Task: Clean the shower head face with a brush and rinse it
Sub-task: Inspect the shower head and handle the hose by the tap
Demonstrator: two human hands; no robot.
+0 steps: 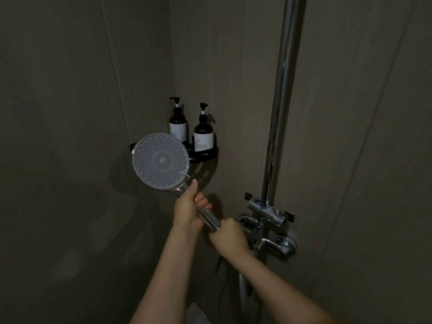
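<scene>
Counting from nearest: two bare forearms, one per side, rising from the bottom edge in a dim shower corner. One right hand [230,237], its grip curled round the lower end of the chrome handle. One left hand [190,206], its grip wrapped round the same handle higher up, thumb extended toward the neck. One shower head [160,160], held up between both hands, round pale face with rings of nozzles turned toward the camera, tilted up and left. One chrome mixer valve [268,232] on the wall just right of the right hand. One chrome riser pipe [280,101] running upward from it. One black corner shelf [205,154] behind the head. Two dark pump bottles [203,134] standing on the shelf, each with a white label; print too small to read.
</scene>
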